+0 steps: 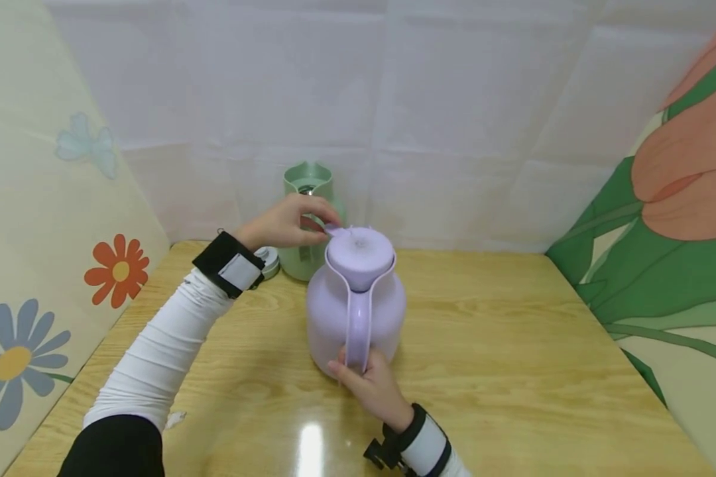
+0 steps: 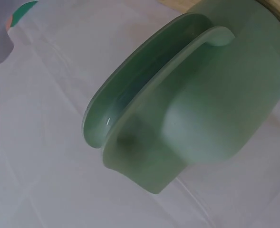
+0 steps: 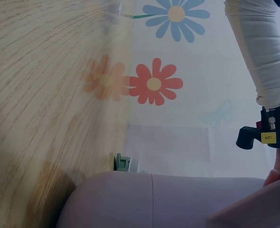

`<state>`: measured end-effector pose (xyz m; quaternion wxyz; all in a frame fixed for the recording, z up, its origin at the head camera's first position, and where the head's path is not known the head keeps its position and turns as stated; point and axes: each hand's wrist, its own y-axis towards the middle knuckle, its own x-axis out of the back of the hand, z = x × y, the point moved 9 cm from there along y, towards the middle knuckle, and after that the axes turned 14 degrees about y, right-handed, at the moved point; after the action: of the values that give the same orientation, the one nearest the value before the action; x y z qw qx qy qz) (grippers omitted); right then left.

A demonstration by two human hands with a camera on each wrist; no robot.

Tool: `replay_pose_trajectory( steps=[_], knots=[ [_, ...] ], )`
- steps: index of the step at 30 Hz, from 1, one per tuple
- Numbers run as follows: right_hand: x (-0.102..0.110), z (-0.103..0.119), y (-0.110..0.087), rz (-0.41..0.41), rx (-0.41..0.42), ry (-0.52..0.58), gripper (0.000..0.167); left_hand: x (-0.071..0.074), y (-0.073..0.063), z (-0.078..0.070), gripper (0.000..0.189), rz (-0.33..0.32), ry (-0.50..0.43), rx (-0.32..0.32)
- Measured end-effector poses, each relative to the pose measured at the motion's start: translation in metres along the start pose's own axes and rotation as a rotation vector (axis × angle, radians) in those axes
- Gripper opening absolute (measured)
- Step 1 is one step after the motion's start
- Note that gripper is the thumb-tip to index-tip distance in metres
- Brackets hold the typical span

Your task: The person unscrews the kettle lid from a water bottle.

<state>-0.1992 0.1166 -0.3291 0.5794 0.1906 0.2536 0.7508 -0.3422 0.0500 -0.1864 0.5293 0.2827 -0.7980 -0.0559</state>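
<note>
The left hand point(image 1: 286, 222) was at the top of the purple jug point(image 1: 322, 315), fingers bent, with thumb and forefinger nearly closed, pinching the tab point(image 1: 334, 230) at the left edge of its lid point(image 1: 360, 248). The right hand point(image 1: 374, 387), at the jug's near side, had its fingers curled round the lower end of the handle point(image 1: 358, 321), the thumb on its left. The jug was upright on the tabletop point(image 1: 501, 344), its long axis vertical and its handle pointing toward the person; the lid sat in its mouth. Behind the jug and to its left was an upright green jug point(image 1: 301, 266), lidless, with a round cap point(image 1: 268, 262) just beside it.
</note>
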Motion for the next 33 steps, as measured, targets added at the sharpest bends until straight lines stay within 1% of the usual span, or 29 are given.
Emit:
replay_pose_trajectory(
  steps=[7,12,16,20,26,33],
  knots=[
    [0.001,-0.003,0.001,0.000,-0.031,-0.004,0.016,0.003,-0.001,-0.001,0.022,0.009,0.073,-0.002],
    [0.003,-0.001,0.003,-0.006,-0.027,0.002,0.015,0.006,-0.002,-0.003,0.018,0.023,0.106,-0.006],
    [0.003,0.000,0.003,-0.005,-0.017,0.003,0.014,0.007,-0.003,-0.005,0.017,0.019,0.131,0.005],
    [0.002,-0.001,0.003,0.001,-0.010,0.008,0.015,0.006,-0.007,-0.009,0.018,0.019,0.135,0.017],
    [0.001,-0.003,0.003,0.010,-0.015,0.015,0.017,0.006,-0.016,-0.015,0.017,0.019,0.141,0.042],
    [-0.001,-0.003,0.003,0.026,-0.007,0.034,0.018,0.006,-0.022,-0.022,0.016,-0.017,0.219,0.083]
  ],
)
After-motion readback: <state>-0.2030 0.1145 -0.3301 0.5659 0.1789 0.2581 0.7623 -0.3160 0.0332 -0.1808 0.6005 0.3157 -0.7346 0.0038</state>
